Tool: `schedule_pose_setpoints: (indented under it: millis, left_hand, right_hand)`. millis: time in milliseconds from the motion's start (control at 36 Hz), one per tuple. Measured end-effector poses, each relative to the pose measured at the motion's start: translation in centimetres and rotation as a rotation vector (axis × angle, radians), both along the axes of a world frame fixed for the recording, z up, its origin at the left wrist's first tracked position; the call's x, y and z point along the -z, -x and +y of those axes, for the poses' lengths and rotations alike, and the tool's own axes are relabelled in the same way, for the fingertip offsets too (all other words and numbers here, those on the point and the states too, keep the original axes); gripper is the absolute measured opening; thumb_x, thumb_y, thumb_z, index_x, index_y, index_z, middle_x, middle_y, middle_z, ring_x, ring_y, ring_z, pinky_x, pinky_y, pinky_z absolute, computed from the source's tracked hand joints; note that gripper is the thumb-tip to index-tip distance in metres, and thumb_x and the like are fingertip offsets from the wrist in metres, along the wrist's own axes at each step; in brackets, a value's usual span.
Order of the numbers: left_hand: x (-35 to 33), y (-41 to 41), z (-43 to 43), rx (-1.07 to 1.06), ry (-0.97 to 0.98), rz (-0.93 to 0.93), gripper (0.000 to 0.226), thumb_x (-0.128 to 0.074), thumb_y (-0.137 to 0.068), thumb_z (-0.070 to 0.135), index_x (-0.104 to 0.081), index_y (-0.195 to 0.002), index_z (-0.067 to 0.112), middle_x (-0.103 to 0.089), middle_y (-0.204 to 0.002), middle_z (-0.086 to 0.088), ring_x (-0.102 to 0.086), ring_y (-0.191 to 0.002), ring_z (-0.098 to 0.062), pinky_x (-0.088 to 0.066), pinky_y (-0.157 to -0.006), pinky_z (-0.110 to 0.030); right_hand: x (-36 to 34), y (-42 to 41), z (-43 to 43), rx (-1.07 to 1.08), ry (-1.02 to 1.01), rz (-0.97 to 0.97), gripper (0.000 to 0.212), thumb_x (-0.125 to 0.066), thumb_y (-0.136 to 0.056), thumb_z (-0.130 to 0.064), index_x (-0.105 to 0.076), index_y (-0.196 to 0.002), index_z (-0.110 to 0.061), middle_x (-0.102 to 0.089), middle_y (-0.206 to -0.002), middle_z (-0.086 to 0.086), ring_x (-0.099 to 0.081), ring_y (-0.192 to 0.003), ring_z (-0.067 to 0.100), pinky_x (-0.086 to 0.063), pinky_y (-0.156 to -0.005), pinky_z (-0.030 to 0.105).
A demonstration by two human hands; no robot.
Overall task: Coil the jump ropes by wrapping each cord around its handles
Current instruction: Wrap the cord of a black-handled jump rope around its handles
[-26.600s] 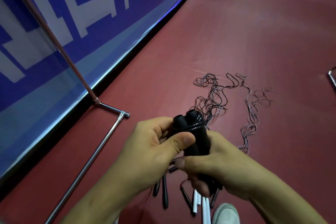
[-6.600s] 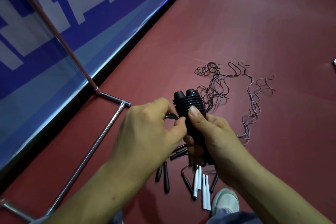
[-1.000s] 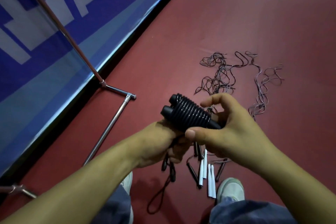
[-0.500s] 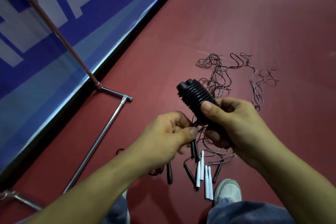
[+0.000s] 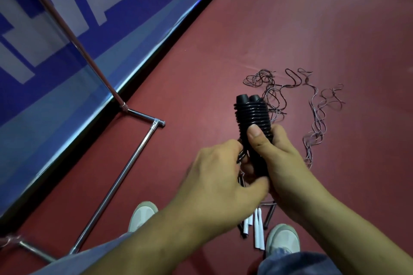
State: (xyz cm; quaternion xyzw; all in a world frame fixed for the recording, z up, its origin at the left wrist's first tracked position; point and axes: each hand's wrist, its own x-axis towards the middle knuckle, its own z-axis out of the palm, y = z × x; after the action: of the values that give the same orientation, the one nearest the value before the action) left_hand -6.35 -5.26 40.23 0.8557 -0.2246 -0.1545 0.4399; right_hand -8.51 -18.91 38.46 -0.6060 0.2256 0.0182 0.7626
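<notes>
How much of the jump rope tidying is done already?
One rope looks mostly coiled: its black cord wraps the top half of the paired black handles in tight turns. The right hand grips those handles while the left hand holds the cord's loose loop. Left to do: the tangled thin cords and loose handles on the floor.

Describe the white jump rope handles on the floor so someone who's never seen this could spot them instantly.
Start at the red floor and drop to the bottom edge. Between the left shoe and the right shoe, close to the right one, lie the white handles, side by side. They alone are white, unlike the dark handles beside them.
</notes>
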Motion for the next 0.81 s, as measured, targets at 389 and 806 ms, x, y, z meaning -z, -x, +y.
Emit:
schedule_pose_setpoints:
  millis: [389, 806]
  left_hand:
    - [-1.1, 0.6, -0.3, -0.062, -0.075, -0.278, 0.032, -0.064, -0.08, 0.047, -0.037, -0.085, 0.03, -0.05, -0.082, 0.011, -0.055, -0.073, -0.016, -0.044, -0.06, -0.034]
    - [0.1, -0.1, -0.2, -0.155, -0.223, -0.51, 0.04, -0.078, -0.065, 0.029, -0.042, -0.082, 0.025, -0.048, -0.073, 0.009, -0.044, -0.058, -0.017, -0.026, -0.054, -0.026]
  right_hand:
    - [-0.4, 0.4, 1.2, 0.018, -0.382, -0.104, 0.065, -0.057, -0.086, -0.039, -0.04, -0.14, -0.008, -0.065, -0.099, 0.011, -0.063, -0.077, 0.023, -0.059, -0.064, 0.031]
    - [0.2, 0.7, 2.8, 0.031, -0.413, -0.157, 0.053, -0.054, -0.1, -0.04, -0.047, -0.147, -0.018, -0.061, -0.143, 0.007, -0.058, -0.132, 0.022, -0.048, -0.11, 0.042]
